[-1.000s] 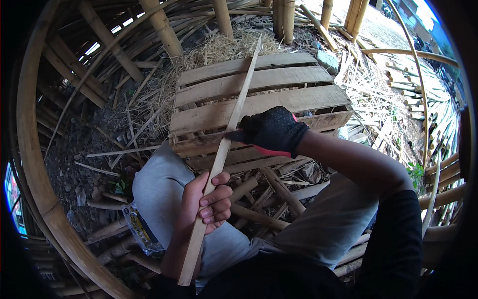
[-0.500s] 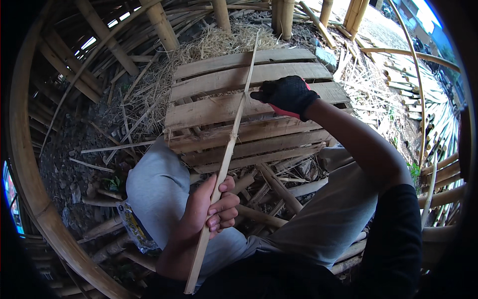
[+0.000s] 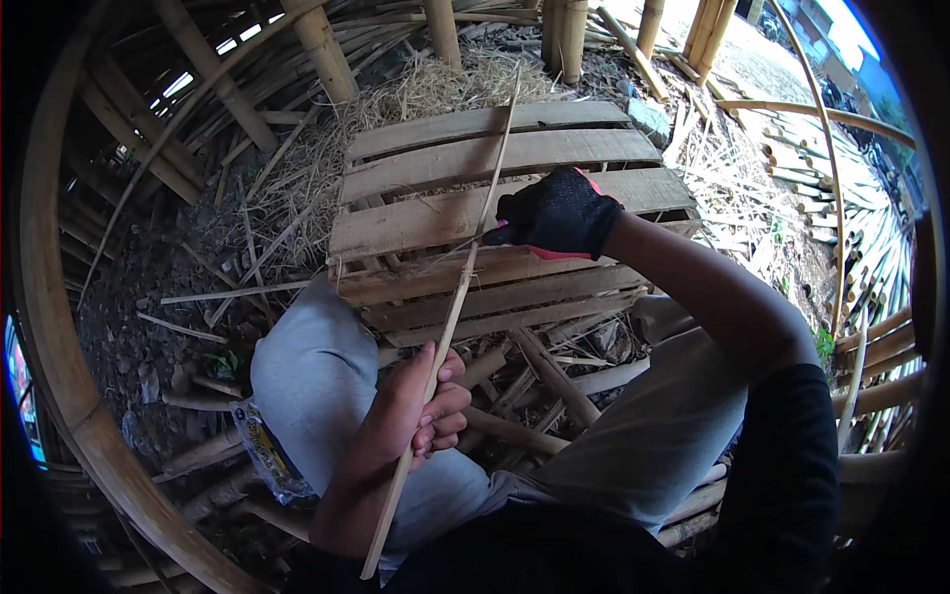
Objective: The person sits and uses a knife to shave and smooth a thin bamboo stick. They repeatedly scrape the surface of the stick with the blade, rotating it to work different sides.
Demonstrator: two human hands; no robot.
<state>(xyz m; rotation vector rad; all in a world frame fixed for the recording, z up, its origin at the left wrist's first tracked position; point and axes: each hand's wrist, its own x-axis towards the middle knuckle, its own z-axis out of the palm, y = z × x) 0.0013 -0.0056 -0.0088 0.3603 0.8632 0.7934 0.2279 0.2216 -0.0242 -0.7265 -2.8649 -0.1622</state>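
Note:
A long, thin bamboo strip point(image 3: 457, 305) slants from my lap up across the slatted wooden platform point(image 3: 416, 226). My bare left hand point(image 3: 416, 406) is closed around its lower part, thumb on top. Against the strip's right side, over the middle slats, is my right hand point(image 3: 562, 213), in a black glove with red-pink edges. Its fingers are curled closed; whatever they grip is hidden, apart from a small dark bit by the strip. Fine shavings stick out from the strip just below that hand.
Pale shavings point(image 3: 445, 84) heap behind and left of the platform. Bamboo posts point(image 3: 322, 49) stand beyond it, and a thick bamboo pole point(image 3: 54, 327) curves along the left. Cut bamboo poles point(image 3: 871, 243) lie at the right. A plastic packet point(image 3: 267, 455) lies beside my left leg.
My right hand has come down along the strip toward me. The strip has turned, showing a narrower face. My left hand keeps its hold in about the same place.

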